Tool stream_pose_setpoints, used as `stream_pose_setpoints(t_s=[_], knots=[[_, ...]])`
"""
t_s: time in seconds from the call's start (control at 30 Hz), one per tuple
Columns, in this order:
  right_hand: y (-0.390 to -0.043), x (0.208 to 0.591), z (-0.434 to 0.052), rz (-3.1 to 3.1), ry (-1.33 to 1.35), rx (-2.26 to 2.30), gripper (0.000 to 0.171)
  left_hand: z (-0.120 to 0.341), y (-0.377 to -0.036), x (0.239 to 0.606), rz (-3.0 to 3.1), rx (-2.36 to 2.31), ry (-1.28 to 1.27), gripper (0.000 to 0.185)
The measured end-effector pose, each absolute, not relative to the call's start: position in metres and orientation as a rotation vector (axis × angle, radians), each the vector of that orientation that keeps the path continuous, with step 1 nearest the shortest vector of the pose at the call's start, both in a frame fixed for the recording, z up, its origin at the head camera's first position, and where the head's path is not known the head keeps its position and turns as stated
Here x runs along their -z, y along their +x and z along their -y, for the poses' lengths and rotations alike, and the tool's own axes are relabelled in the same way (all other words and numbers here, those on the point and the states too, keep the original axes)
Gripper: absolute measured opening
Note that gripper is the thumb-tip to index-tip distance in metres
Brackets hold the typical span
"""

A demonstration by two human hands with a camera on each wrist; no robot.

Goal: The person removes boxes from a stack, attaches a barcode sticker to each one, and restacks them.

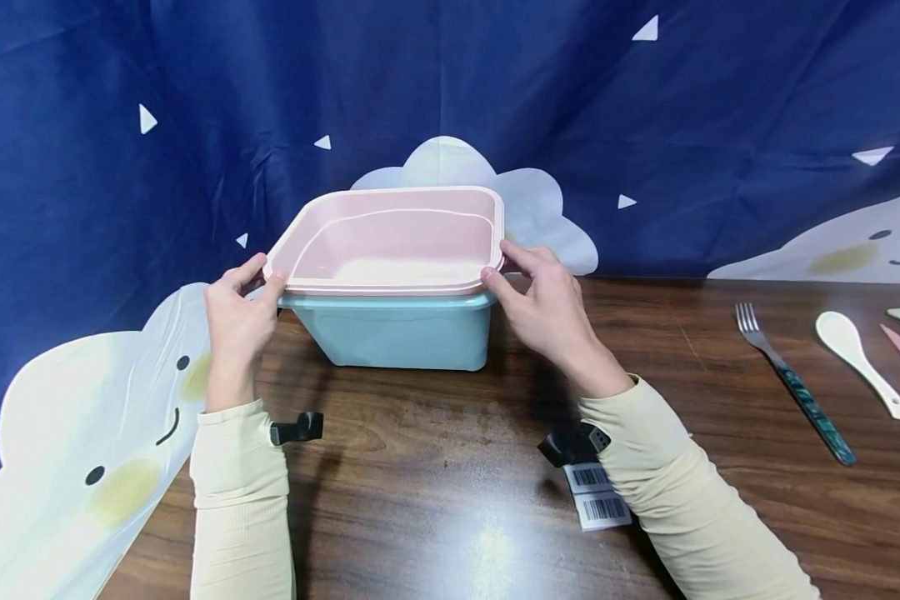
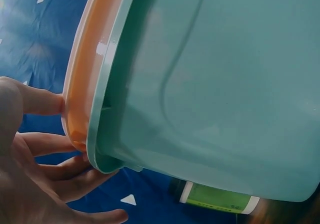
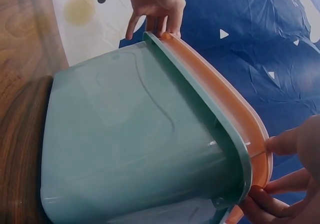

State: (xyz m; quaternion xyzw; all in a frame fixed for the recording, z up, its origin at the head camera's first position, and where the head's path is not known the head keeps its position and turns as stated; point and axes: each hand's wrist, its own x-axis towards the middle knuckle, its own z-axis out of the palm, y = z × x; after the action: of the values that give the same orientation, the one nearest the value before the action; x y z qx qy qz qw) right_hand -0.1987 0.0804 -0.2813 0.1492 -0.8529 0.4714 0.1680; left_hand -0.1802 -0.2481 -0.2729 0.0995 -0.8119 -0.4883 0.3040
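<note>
Nearest you: two cream fabric sleeves (image 1: 240,500), each with a small black device (image 1: 297,429) at the wrist; white barcode-printed labels (image 1: 603,507), partly under your right sleeve, on a dark brown wood-grain table (image 1: 420,467). Your left hand (image 1: 242,312): thumb and fingers pinching the near left corner of a pink rectangular plastic tub (image 1: 412,221), the lower fingers spread apart. Your right hand (image 1: 551,312): thumb and fingers pinching the same tub's near right corner. The pink tub: ahead of you, nested inside a light-blue rectangular plastic tub (image 1: 405,337), pink rim above blue rim. Well to your right: one metal fork with dark green patterned handle (image 1: 795,383); one white spoon with holed handle (image 1: 858,358). Farthest: one blue cloth backdrop (image 1: 450,67) printed with white triangles and clouds.
</note>
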Motion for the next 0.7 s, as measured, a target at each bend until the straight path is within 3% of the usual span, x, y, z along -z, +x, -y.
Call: stream_pose_setpoints(t_s=[0.47,0.7], knots=[[-0.194,0.28,-0.077,2.451,0.438,-1.262,0.055,0.245,-0.176,0.266,2.109,1.398,0.298,0.044],[-0.195,0.278,-0.078,2.324,0.508,-1.475,0.052,0.241,-0.174,0.26,2.043,1.417,0.258,0.045]])
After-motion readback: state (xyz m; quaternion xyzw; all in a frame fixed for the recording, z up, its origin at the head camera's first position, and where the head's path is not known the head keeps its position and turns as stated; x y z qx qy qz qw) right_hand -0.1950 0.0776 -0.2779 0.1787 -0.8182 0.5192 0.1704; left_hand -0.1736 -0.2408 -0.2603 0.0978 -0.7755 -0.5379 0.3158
